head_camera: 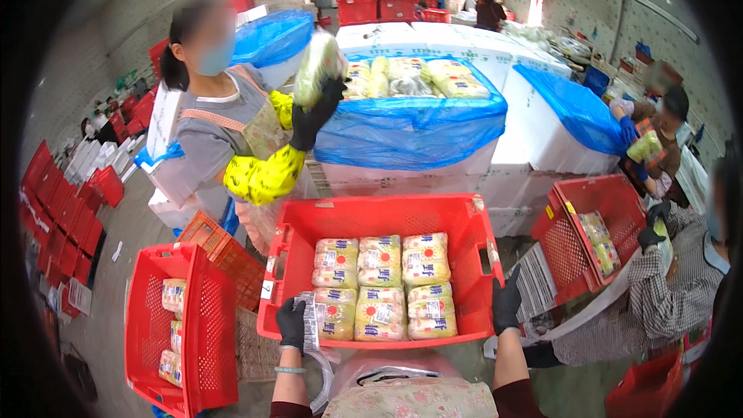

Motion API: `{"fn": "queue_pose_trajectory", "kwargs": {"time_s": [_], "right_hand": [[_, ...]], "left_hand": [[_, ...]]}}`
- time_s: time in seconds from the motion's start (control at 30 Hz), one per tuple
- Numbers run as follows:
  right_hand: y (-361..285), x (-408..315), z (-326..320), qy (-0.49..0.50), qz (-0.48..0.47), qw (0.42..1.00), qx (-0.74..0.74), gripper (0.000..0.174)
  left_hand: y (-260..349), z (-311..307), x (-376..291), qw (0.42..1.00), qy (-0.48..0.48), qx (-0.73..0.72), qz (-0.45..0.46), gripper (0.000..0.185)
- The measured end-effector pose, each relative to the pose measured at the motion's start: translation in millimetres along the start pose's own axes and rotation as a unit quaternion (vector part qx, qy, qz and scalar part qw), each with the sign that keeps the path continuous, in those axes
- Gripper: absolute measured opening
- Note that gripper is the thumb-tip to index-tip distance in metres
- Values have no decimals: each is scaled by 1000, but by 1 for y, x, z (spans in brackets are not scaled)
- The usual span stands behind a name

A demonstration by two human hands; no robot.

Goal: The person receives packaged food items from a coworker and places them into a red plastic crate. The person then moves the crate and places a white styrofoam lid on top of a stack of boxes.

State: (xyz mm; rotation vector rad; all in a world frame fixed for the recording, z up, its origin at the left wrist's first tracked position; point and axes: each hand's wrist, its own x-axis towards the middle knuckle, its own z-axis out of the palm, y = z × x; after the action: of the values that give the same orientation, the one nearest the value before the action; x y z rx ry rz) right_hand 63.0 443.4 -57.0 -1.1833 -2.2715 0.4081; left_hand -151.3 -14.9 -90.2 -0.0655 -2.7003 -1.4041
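A red plastic crate (383, 206) stands directly before me, holding several wrapped vegetable packs (380, 313) in two rows. The packs are pale yellow-green, in clear printed film with a red sun mark, and white labels are stuck on them. In a black glove, my left hand (290, 322) holds a strip of printed labels (310, 320) at the crate's near left corner. The strip's white tail curls down below the hand. My right hand (506, 305), also black-gloved, grips the crate's right end near its front corner. A label sheet (534, 283) shows just beyond it; whether I hold it is unclear.
Across from me a co-worker (215, 110) lifts a wrapped pack (318, 64) beside a foam box lined with blue plastic (412, 133). Another red crate (209, 325) stands left. At right, co-workers handle packs near a tilted red crate (603, 197). White foam boxes (516, 122) are stacked behind.
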Motion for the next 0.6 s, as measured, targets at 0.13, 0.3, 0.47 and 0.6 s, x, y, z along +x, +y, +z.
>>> {"fn": "queue_pose_trajectory", "kwargs": {"time_s": [0.13,0.3,0.47,0.6], "right_hand": [[-3,-2,-5,-58,65,996,25,76],[-9,-4,-10,-32,41,998,37,74],[-10,-4,-12,-40,41,998,19,73],[-10,-5,-11,-35,44,997,49,71]], "left_hand": [[-5,3,0,1000,24,-4,1,45],[-9,7,-1,996,58,-69,19,39],[-7,6,-3,992,88,-18,90,34],[-8,2,0,940,87,229,236,28]]}}
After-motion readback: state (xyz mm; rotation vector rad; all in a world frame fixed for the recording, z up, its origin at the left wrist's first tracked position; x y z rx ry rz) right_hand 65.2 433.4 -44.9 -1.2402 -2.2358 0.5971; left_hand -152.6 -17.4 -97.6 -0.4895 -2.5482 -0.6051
